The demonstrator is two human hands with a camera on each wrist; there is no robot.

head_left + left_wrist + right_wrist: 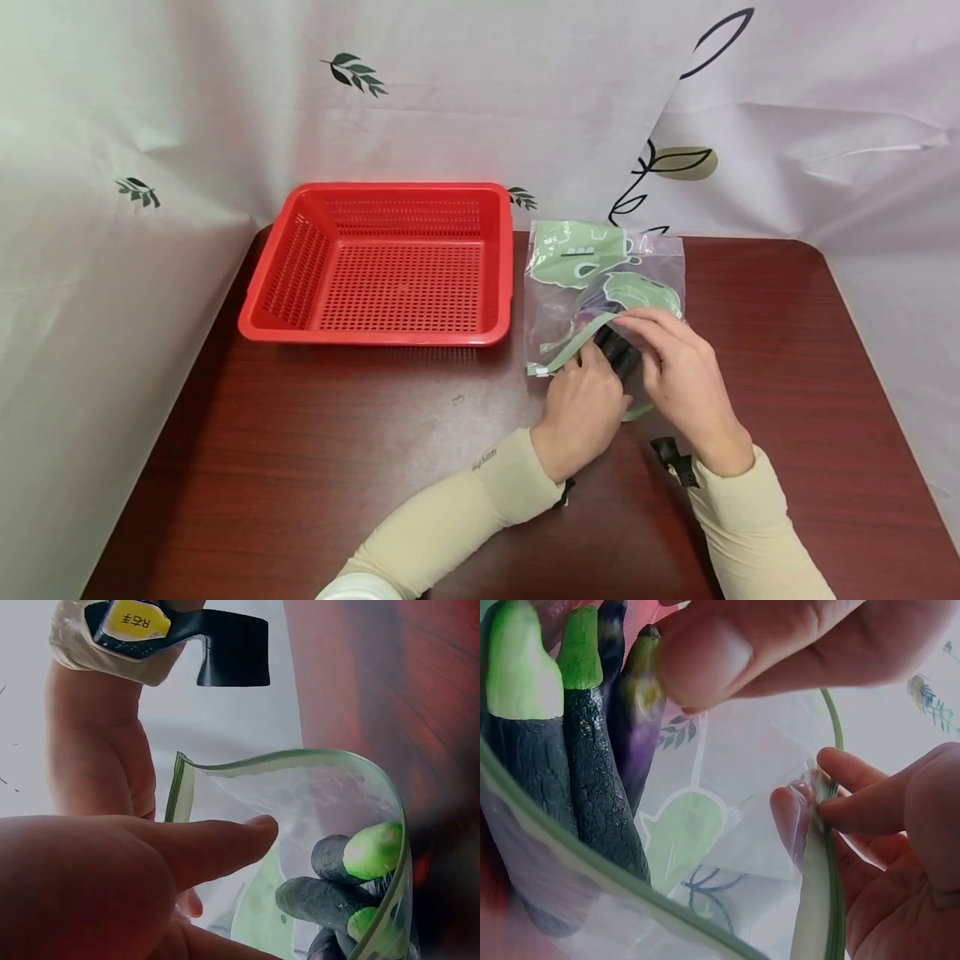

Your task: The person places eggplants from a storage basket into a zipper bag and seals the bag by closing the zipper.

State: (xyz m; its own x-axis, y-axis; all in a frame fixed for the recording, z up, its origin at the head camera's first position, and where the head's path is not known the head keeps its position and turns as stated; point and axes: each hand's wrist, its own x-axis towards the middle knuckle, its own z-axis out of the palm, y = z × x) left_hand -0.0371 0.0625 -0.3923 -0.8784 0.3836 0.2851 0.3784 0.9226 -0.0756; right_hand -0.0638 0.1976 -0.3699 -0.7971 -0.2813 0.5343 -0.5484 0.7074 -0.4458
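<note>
A clear zip bag with green cartoon prints lies open towards me on the table. Inside it are several dark eggplants with bright green caps, plus a purple one with a stem. My right hand pinches the bag's green-edged rim between thumb and fingers. Over the bag's mouth is my left hand, its fingers reaching in near the eggplants. Its thumb extends straight in the left wrist view. Some of its fingertips are hidden by the bag; I see nothing gripped in it.
A red plastic basket with perforated walls stands left of the bag and holds nothing visible. Both sit on a dark reddish wooden table. White patterned curtains hang behind and at the sides.
</note>
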